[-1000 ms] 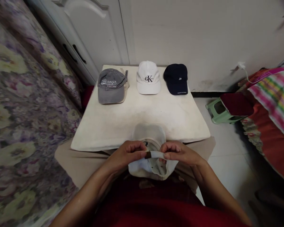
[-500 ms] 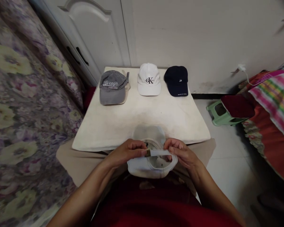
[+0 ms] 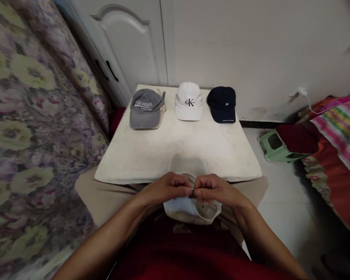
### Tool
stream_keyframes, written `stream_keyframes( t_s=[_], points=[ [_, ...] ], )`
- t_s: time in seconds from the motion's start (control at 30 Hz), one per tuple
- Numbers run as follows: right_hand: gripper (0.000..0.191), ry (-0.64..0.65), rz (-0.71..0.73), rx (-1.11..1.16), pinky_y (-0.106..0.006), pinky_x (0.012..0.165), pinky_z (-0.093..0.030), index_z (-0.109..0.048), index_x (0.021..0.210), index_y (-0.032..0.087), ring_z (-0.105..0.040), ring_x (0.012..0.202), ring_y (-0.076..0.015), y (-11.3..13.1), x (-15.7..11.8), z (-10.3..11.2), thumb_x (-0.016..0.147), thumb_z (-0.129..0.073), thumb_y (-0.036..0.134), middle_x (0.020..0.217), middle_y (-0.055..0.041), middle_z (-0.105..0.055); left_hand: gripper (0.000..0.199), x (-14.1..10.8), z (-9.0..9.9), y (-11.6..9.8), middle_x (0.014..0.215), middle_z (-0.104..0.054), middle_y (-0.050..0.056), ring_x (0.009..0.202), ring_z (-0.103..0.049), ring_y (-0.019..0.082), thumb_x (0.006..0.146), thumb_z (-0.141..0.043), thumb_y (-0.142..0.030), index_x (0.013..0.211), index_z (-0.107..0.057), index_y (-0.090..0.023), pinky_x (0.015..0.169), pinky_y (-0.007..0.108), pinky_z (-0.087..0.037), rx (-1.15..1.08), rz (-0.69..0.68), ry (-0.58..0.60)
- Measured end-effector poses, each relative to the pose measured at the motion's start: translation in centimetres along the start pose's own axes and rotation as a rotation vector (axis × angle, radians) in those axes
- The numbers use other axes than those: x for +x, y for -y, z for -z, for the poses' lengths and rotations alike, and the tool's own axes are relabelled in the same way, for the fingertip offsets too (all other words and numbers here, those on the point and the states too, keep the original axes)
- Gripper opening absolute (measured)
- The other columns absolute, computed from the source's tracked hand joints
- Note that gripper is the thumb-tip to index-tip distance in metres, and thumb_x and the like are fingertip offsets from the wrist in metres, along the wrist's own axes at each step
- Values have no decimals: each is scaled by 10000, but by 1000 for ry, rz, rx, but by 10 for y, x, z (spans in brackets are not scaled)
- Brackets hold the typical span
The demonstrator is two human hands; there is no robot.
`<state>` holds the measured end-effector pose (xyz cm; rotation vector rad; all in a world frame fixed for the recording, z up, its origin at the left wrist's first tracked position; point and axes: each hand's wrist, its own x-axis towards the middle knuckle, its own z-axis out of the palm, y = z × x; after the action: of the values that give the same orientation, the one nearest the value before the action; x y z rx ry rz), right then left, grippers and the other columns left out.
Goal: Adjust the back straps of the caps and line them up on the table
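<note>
- The cream cap lay upside down at the near edge of the white table, just in front of the person's lap, brim pointing away toward the wall.
- The left hand and right hand met fingertip to fingertip over its back opening, both pinching the strap, which ran left to right between them; neither hand was nearer.
- Well apart, a grey cap, a white cap and a navy cap sat in a row at the far edge.

White table, grey cap, white cap, navy cap
</note>
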<state>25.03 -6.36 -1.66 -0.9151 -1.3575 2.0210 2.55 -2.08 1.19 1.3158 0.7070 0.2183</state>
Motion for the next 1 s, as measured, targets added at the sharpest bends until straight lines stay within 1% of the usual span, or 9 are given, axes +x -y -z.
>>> stream_keyframes(
  t_s=[0.1, 0.23, 0.3, 0.43, 0.6, 0.67, 0.73, 0.83, 1.0],
  points=[
    [255, -48, 14, -26, -166, 452, -346, -625, 794, 158, -479, 483, -55, -3, -2, 0, 894, -695, 382, 644, 18, -655, 314, -6, 3, 3, 618, -501, -24, 585, -413, 112, 851, -659, -445, 791, -701, -140, 556, 255, -290, 4, -7, -24],
    [275, -43, 16, -13, -183, 503, -389, -628, 838, 156, -508, 533, -67, -1, -1, -3, 874, -709, 417, 698, 9, -647, 282, -10, 3, 6, 677, -549, -7, 645, -466, 127, 849, -665, -417, 834, -696, -137, 587, 248, -339, -9, 3, -32],
    [282, -39, 12, -29, -189, 525, -400, -629, 857, 157, -514, 560, -73, 4, 1, -7, 855, -728, 421, 707, 20, -614, 263, -9, 0, 4, 657, -528, -23, 620, -443, 117, 840, -677, -408, 838, -660, -145, 566, 238, -324, -27, -17, -49],
    [293, -52, 58, -69, -194, 517, -365, -589, 780, 168, -476, 543, -71, 12, 6, -15, 867, -708, 421, 653, 42, -552, 269, -7, -1, -8, 636, -468, -56, 582, -376, 96, 854, -667, -417, 833, -583, -162, 545, 227, -283, 27, -101, -113],
    [303, -174, 73, -53, -202, 495, -348, -596, 778, 172, -464, 519, -76, 7, 4, -17, 845, -724, 439, 637, 40, -548, 254, -18, 0, -17, 859, -614, 19, 764, -525, 151, 956, -527, -408, 950, -625, -174, 671, 261, -401, 133, -181, -221],
    [311, -223, 82, -38, -201, 488, -346, -598, 774, 168, -463, 508, -75, 3, 3, -17, 838, -729, 443, 627, 40, -547, 218, -24, -4, -13, 1021, -644, 56, 912, -572, 190, 965, -521, -379, 984, -618, -184, 773, 295, -436, 142, -212, -312],
    [311, -246, 94, -27, -200, 489, -350, -596, 770, 166, -463, 501, -73, 0, 3, -18, 836, -732, 437, 624, 40, -547, 171, -29, -11, -8, 1100, -624, 67, 1001, -568, 211, 952, -552, -351, 953, -607, -189, 852, 321, -435, 201, -260, -437],
    [298, -254, 102, -30, -201, 489, -354, -599, 777, 166, -466, 500, -73, -3, 4, -18, 841, -731, 426, 628, 40, -551, 140, -31, -20, 0, 972, -586, 36, 914, -555, 190, 937, -570, -322, 887, -590, -194, 826, 312, -425, 329, -287, -563],
    [297, -261, 117, -48, -204, 493, -357, -603, 771, 166, -468, 509, -78, -5, 5, -19, 836, -736, 422, 622, 39, -548, 116, -30, -25, 5, 885, -549, 16, 875, -534, 188, 878, -628, -282, 827, -565, -199, 790, 297, -419, 377, -243, -586]
  ],
)
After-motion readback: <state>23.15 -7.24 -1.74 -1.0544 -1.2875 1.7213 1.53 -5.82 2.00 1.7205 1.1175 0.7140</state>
